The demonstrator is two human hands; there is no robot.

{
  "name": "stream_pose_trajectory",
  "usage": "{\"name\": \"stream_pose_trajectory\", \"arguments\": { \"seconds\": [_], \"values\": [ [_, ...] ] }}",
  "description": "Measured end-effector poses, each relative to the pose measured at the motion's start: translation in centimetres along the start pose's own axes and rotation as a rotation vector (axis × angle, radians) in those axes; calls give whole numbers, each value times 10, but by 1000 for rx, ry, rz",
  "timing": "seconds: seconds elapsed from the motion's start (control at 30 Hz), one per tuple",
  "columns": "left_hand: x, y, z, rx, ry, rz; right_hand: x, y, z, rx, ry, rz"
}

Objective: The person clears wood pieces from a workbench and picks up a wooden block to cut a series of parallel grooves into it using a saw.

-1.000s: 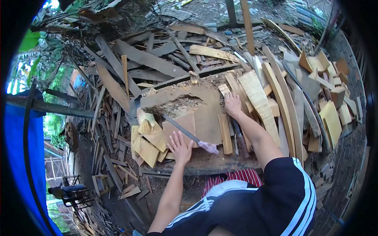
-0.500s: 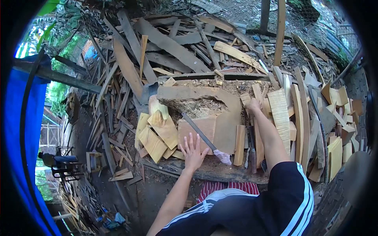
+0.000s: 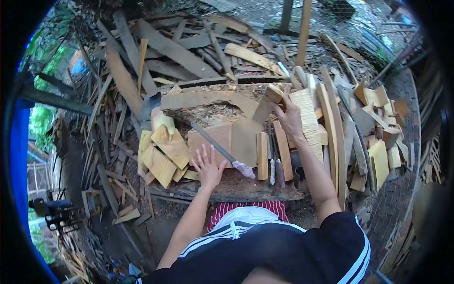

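My left hand (image 3: pixel 208 169) lies with fingers spread on a flat brown wooden board (image 3: pixel 198 142) on the workbench. Just right of it, a long dark metal blade or bar (image 3: pixel 213 146) rests slantwise, its handle end wrapped in pinkish cloth (image 3: pixel 243 169). In my right hand (image 3: pixel 289 117) is a small wooden block (image 3: pixel 268 100), gripped at its right side and held tilted over the board's far right part. Below that hand lie a narrow wood piece (image 3: pixel 262 156) and handled tools (image 3: pixel 279 173), whose kind I cannot make out.
Yellow wood pieces (image 3: pixel 161 165) are stacked left of the board. Upright planks and a ridged pale slab (image 3: pixel 307 123) stand on the right, with more cut blocks (image 3: pixel 378 158) beyond. Scrap boards (image 3: pixel 179 49) pile up behind the bench. A wooden post (image 3: pixel 304 38) rises at the back.
My right hand has raised the wooden block from among the wood pieces and brought it toward the board. My left hand stays spread on the board. The whole view has shifted.
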State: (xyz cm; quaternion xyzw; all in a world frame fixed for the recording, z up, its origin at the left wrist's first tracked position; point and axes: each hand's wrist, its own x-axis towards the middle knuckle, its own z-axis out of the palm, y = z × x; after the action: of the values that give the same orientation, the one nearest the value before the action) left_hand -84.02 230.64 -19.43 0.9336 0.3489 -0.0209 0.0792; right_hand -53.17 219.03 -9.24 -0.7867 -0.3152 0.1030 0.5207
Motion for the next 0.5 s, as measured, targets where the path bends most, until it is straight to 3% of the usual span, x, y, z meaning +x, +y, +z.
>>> {"name": "stream_pose_trajectory", "arguments": {
  "seconds": [0.03, 0.1, 0.23, 0.3, 0.37, 0.43, 0.5],
  "values": [
    [-1, -2, 1, 19, 7, -2, -8, -12, -2, -13, 22, -1],
    [1, -4, 5, 15, 22, 36, -24, -32, -3, 503, -38, 225],
    [-6, -8, 2, -33, -40, 19, -69, -58, 22, 732, -60, 441],
    [2, -8, 4, -50, -67, 43, -87, -22, 49, 575, -79, 307],
    [0, -13, 3, -148, -56, 78, -108, -55, 63, 843, -23, 576],
    [-3, -36, 5, -569, 46, 168, -123, -47, 79, 893, -22, 553],
    [-16, -60, 0, -953, 116, 98, -134, -51, 86, 903, -19, 594]
  ]
}}
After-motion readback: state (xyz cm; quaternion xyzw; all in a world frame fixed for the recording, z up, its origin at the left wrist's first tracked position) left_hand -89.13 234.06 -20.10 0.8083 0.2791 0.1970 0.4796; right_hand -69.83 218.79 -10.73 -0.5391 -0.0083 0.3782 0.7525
